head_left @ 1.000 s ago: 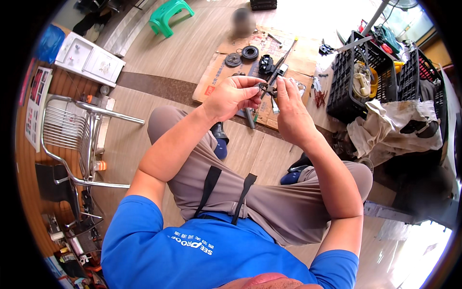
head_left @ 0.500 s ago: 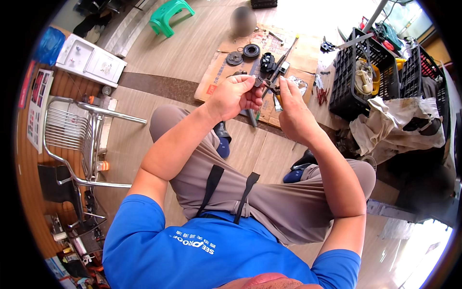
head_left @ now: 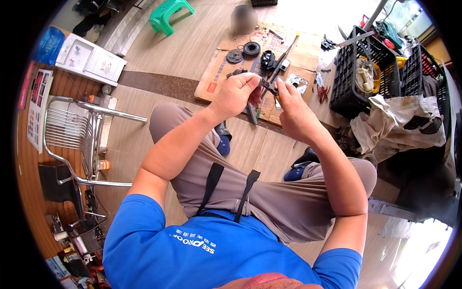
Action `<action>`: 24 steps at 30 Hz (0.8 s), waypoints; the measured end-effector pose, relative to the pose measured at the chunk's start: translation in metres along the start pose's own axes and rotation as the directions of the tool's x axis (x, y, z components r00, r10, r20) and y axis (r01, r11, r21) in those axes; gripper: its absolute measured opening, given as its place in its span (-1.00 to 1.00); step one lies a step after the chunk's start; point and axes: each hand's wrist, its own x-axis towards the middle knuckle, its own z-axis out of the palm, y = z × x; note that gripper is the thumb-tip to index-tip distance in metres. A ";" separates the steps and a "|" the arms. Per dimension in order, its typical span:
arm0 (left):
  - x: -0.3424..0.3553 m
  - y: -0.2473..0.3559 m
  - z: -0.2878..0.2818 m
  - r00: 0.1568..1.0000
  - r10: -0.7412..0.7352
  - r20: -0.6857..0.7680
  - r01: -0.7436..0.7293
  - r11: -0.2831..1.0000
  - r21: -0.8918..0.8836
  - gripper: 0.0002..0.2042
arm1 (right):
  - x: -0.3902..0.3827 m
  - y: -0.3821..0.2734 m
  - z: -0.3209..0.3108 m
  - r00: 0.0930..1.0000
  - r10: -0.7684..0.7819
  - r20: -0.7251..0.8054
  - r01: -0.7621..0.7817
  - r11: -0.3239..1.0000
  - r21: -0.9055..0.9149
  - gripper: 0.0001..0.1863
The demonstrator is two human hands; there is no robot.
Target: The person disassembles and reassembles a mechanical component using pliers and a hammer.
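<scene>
I hold a small dark part (head_left: 267, 87) up over the cardboard sheet (head_left: 216, 77). My left hand (head_left: 233, 96) pinches its left end with thumb and fingers; my right hand (head_left: 296, 111) grips the right end, where fine detail is too small to make out. Beyond them on the cardboard lie a black ring (head_left: 251, 48), a round metal disc (head_left: 235, 56), a black assembly (head_left: 267, 60) and a long thin rod (head_left: 291, 48). A dark metal bar (head_left: 253, 115) shows below my fingers.
Black crates (head_left: 344, 82) with tools and dirty cloth (head_left: 385, 125) are at my right. A chrome chair (head_left: 67, 125) and white basin unit (head_left: 91, 58) are at my left. A green stool (head_left: 171, 14) stands beyond. My crossed legs lie below my hands.
My left hand has risen slightly and its fingers have drawn in around the small part. My right hand has shifted a little to the right, fingers more bent. The part has turned slightly.
</scene>
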 end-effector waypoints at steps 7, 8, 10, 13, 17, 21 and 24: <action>0.003 -0.010 0.005 0.999 0.044 -0.023 -0.044 0.999 0.005 -0.70 | 0.000 0.000 0.009 0.999 0.048 -0.008 -0.048 0.999 0.012 -0.25; 0.003 -0.009 0.005 0.999 0.030 -0.014 -0.031 0.998 -0.047 -0.69 | 0.000 0.000 0.008 0.999 0.048 -0.008 -0.048 0.999 0.012 -0.25; 0.002 -0.005 0.005 0.999 0.031 -0.010 -0.032 0.998 -0.058 -0.69 | 0.002 -0.001 0.005 0.999 0.037 -0.010 -0.037 0.999 0.020 -0.25; 0.003 -0.004 0.004 0.999 0.039 0.002 -0.039 0.996 -0.081 -0.69 | 0.002 -0.004 0.001 0.999 0.043 -0.005 -0.043 0.998 0.049 -0.25; 0.002 -0.003 0.003 0.999 0.037 0.020 -0.035 0.995 -0.093 -0.69 | 0.002 -0.002 0.001 0.999 0.035 0.010 -0.036 0.995 0.095 -0.25; 0.003 -0.004 0.002 0.999 0.038 0.035 -0.035 0.995 -0.090 -0.69 | 0.001 -0.001 0.001 1.000 0.023 0.004 -0.023 0.997 0.073 -0.26; 0.004 -0.007 0.004 0.998 0.059 0.001 -0.059 0.998 -0.036 -0.70 | 0.002 0.000 0.004 1.000 0.026 -0.004 -0.026 0.999 0.039 -0.27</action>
